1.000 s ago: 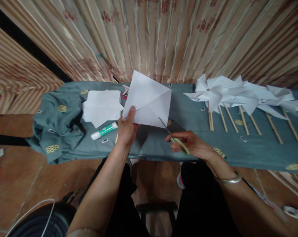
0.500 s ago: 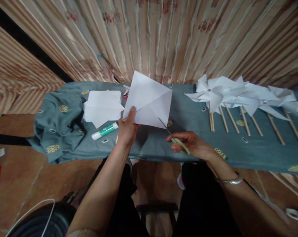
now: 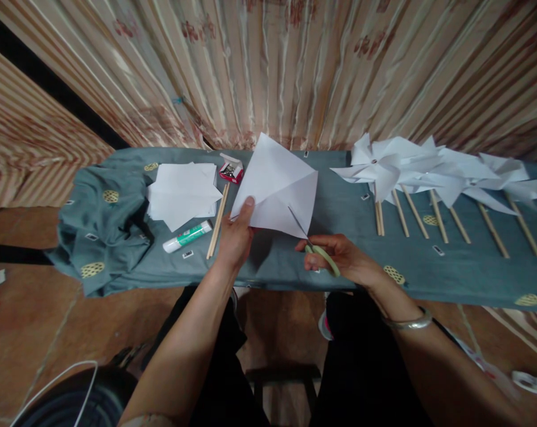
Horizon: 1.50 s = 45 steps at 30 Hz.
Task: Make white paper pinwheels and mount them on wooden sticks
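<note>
My left hand [image 3: 238, 237] pinches a white square sheet of paper [image 3: 272, 172] by its near left corner, thumb on top. Crease lines run across the sheet toward its middle. In my right hand [image 3: 334, 255] is a pair of scissors [image 3: 322, 259] with light green handles. One blade lies over the paper's near right part, pointing toward the centre; the other blade is hidden beneath the sheet. The paper is held up above the cloth-covered table [image 3: 290, 273].
Left of the paper lie a stack of white paper [image 3: 183, 190], a glue stick [image 3: 187, 236], wooden sticks [image 3: 218, 222] and a small red box of metal pins [image 3: 231, 170]. Several paper pinwheels [image 3: 384, 166] on sticks lie at the right. A pleated curtain [image 3: 268, 71] hangs behind.
My left hand and the paper have shifted right, uncovering the wooden sticks and the red box. The scissors stay in my right hand with a blade over the sheet.
</note>
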{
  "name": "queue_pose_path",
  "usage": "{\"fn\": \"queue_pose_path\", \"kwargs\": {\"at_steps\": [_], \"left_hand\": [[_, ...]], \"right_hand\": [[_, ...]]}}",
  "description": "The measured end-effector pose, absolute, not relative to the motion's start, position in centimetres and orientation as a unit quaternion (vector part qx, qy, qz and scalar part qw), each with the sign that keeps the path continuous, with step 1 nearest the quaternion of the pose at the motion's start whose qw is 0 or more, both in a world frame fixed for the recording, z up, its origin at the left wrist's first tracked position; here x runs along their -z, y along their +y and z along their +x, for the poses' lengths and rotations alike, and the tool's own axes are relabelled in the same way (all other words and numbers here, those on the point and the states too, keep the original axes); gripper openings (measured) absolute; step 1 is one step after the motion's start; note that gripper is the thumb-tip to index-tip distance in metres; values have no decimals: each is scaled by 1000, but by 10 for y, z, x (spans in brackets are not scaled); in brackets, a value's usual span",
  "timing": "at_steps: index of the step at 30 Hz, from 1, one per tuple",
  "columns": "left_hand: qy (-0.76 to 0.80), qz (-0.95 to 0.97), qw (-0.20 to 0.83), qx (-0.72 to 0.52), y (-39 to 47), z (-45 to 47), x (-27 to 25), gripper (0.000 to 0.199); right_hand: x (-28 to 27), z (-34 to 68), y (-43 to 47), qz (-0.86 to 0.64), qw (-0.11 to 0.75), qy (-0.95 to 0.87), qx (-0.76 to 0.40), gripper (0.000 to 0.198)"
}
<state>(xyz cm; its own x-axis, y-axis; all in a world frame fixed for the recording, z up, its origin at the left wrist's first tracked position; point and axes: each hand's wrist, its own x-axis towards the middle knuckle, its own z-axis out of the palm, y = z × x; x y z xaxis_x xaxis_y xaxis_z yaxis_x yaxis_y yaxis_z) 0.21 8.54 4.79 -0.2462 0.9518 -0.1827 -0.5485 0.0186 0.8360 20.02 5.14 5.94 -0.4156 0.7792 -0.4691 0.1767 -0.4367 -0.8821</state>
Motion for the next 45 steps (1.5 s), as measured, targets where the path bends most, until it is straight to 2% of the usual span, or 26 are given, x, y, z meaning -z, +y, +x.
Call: {"fn": "queue_pose_path", "kwargs": {"at_steps": [18, 30, 35, 45], "left_hand": [[426, 231, 566, -667, 86, 0, -47, 38], [438, 231, 566, -659, 85, -1, -48, 35], [431, 244, 591, -637, 82, 3, -49, 34], [425, 248, 589, -642, 82, 3, -50, 37]], "right_hand": [[-55, 198, 50, -508, 235, -419, -715, 56], [-54, 197, 50, -511, 243, -434, -701, 52], [-53, 198, 51, -504, 237, -429, -711, 56], [-53, 196, 51, -510, 247, -433, -701, 55]]}}
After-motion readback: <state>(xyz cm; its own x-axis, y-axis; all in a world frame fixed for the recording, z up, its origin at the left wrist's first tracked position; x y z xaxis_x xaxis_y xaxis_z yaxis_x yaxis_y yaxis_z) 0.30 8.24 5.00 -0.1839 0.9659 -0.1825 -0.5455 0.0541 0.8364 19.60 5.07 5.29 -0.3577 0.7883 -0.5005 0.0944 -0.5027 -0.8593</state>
